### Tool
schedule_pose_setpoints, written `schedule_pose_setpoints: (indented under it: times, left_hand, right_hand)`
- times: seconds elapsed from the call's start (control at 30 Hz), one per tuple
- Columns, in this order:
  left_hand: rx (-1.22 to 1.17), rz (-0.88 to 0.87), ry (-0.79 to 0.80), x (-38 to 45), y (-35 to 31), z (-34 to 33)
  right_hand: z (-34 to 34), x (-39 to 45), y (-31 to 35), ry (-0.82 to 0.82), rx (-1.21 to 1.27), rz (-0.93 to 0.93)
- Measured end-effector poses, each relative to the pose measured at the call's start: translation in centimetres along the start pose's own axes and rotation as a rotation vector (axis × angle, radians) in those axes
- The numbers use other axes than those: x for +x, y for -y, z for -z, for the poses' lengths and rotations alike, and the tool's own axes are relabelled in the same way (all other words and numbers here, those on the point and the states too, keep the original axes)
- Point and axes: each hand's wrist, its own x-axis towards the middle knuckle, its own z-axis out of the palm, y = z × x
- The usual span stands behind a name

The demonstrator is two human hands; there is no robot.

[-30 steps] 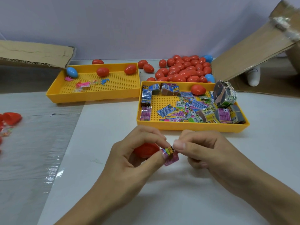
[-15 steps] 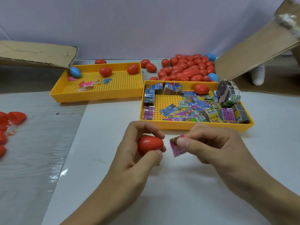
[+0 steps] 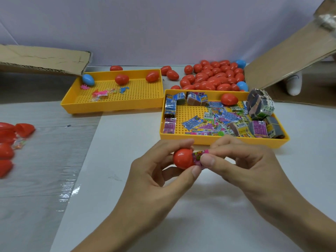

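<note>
My left hand (image 3: pixel 158 171) grips a red plastic egg shell (image 3: pixel 182 158) between thumb and fingers, just in front of the right yellow tray (image 3: pixel 218 141). My right hand (image 3: pixel 241 162) pinches a small folded pink leaflet (image 3: pixel 199 158) and holds it against the right side of the shell. Whether the leaflet is partly inside the shell is hidden by my fingers. Both hands hover low over the white table.
The right tray holds several printed leaflets and bundles (image 3: pixel 261 104) plus a red egg (image 3: pixel 229 99). A left yellow tray (image 3: pixel 112 106) holds eggs and small toys. Behind lie a pile of red eggs (image 3: pixel 214 77), cardboard flaps (image 3: pixel 291 57), and red half shells (image 3: pixel 7 139) at the left.
The hands first pinched the leaflet together, then parted with the egg shell in my left and the leaflet in my right; now the leaflet is pressed against the shell.
</note>
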Motion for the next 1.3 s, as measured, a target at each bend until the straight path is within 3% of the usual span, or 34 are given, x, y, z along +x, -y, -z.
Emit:
schedule_pose_setpoints:
  times: [0.4,0.6,0.9,1.3]
  left_hand:
    - [-0.057,0.021,0.022,0.00,-0.06,-0.03]
    - [-0.086,0.005,0.020,0.11,-0.14,0.16]
    - [-0.032,-0.049,0.012,0.17,0.42,0.24]
    - [0.094,-0.152,-0.117,-0.02,0.63,0.06]
  right_hand:
    - [0.19,0.12,0.04,-0.090,-0.028,0.040]
    - [0.42,0.06,0.26,-0.044,-0.009,0.066]
    - [0.36,0.00,-0.02,-0.049,-0.186,0.068]
    - [-0.04,-0.24,0.10,-0.017,-0.182,0.064]
